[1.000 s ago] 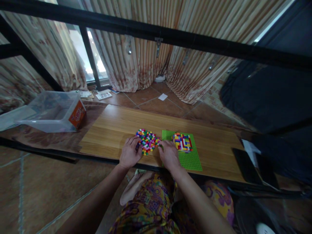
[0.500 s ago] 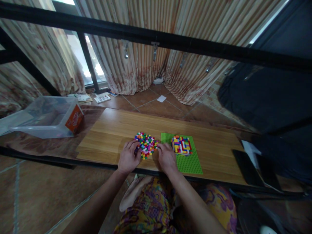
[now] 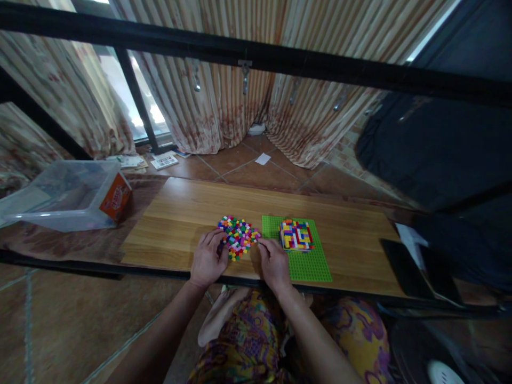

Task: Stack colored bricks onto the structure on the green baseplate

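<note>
A heap of small multicoloured toy bricks [image 3: 240,237] lies loose on the wooden board. At its left edge is my left hand [image 3: 208,258], fingers curved and thumb apart from the forefinger, touching the outer bricks. My right hand [image 3: 275,262] is at the heap's right edge, thumb and forefinger pinched together; whatever is between the tips is too small to make out. Right of the heap lies a green studded baseplate [image 3: 308,269], its left side partly behind my right hand. A multicoloured block of joined bricks [image 3: 296,236] stands on the plate's upper part.
The wooden board [image 3: 168,229] rests on a dark-framed table. To the left stands a clear plastic box [image 3: 72,216] with an orange label. Dark flat objects [image 3: 406,269] lie at the right end. A black bar [image 3: 272,53] crosses above, before striped curtains [image 3: 232,106].
The view has shifted slightly. My right hand's fingertips have drawn a little back from the heap's right edge. My left hand remains at the left edge, its fingers slightly moved.
</note>
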`<state>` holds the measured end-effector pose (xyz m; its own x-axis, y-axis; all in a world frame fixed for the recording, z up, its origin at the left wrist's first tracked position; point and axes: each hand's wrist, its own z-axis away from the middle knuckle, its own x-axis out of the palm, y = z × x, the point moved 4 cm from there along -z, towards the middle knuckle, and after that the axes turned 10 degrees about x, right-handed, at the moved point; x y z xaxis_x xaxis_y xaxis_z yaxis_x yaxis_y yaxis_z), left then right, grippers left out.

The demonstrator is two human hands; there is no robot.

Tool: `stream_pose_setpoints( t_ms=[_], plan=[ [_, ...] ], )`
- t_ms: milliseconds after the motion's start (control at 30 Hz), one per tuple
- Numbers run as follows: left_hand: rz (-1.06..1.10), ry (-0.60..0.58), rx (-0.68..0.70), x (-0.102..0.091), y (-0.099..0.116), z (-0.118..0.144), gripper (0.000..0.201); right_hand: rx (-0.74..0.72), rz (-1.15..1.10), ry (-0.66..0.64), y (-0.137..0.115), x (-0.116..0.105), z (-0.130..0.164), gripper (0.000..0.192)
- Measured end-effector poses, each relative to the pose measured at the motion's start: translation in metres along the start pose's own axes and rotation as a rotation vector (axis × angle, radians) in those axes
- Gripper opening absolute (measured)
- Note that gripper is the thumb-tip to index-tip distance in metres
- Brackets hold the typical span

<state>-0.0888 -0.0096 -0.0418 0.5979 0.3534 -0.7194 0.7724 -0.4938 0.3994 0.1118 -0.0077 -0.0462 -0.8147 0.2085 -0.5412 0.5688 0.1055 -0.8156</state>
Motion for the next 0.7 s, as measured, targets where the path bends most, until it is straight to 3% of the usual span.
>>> stream_pose_setpoints(
  t_ms=[200, 367, 533, 700],
  plan=[
    [0.003, -0.017, -0.007, 0.000, -0.001, -0.001, 0.023, 0.022, -0.088, 0.007, -0.014, -0.014, 0.000, 0.024],
    [0.004, -0.018, -0.010, 0.000, -0.001, -0.002, 0.023, 0.018, -0.078, 0.121, -0.022, -0.057, -0.026, 0.024],
    [-0.010, -0.024, -0.003, 0.000, -0.002, -0.001, 0.023, 0.041, 0.036, 0.222, 0.012, -0.092, -0.072, 0.023],
    [-0.025, -0.017, 0.015, 0.000, -0.002, -0.001, 0.022, 0.091, 0.053, 0.132, 0.043, -0.092, -0.094, 0.021]
  ],
)
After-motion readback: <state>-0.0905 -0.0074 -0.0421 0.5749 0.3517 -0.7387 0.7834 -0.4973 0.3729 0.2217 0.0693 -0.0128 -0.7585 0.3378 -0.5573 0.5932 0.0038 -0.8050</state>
